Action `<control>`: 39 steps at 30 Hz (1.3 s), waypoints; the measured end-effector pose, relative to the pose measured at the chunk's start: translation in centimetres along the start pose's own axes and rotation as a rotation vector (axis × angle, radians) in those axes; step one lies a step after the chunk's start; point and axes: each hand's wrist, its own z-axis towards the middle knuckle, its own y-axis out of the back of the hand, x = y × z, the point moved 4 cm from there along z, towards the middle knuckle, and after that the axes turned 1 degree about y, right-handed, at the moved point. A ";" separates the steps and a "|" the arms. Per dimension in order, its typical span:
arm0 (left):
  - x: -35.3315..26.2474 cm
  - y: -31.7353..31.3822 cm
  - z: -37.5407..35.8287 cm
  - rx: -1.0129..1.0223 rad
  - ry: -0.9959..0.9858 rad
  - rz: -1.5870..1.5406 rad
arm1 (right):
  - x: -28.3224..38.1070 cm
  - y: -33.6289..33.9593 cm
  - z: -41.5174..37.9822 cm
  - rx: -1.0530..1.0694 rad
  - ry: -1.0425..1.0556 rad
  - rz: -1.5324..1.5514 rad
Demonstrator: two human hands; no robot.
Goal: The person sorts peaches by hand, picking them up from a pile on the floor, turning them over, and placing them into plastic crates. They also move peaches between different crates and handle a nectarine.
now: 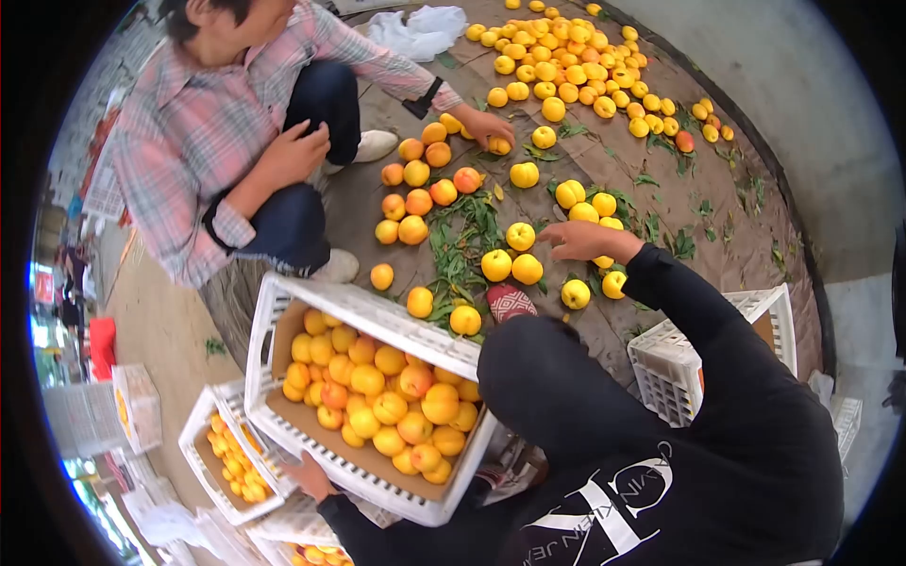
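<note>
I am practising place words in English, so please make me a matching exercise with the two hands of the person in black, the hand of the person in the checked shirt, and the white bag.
Things:
1. left hand
2. right hand
3. checked-sleeve hand
4. white bag

Places:
A. at the top, beside the big fruit pile
B. over yellow fruit near the leaves
C. on the lower rim of the filled crate
D. on one fruit by the orange-tinted group

Pairs: 1-C, 2-B, 3-D, 4-A
</note>
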 end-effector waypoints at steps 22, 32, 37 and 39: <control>-4.0 0.2 -2.9 -0.064 0.034 0.353 | 2.8 -3.3 29.9 -0.392 0.174 -0.464; -1.2 -2.5 -2.0 0.084 0.058 -0.372 | 11.6 -5.2 14.0 0.474 0.071 1.723; -0.3 -2.8 -2.0 -0.011 -0.040 -0.322 | 21.1 -3.6 8.4 0.607 0.097 1.371; -1.6 -1.9 -2.7 -0.053 0.045 -0.154 | 26.1 -2.8 6.9 0.616 0.192 1.018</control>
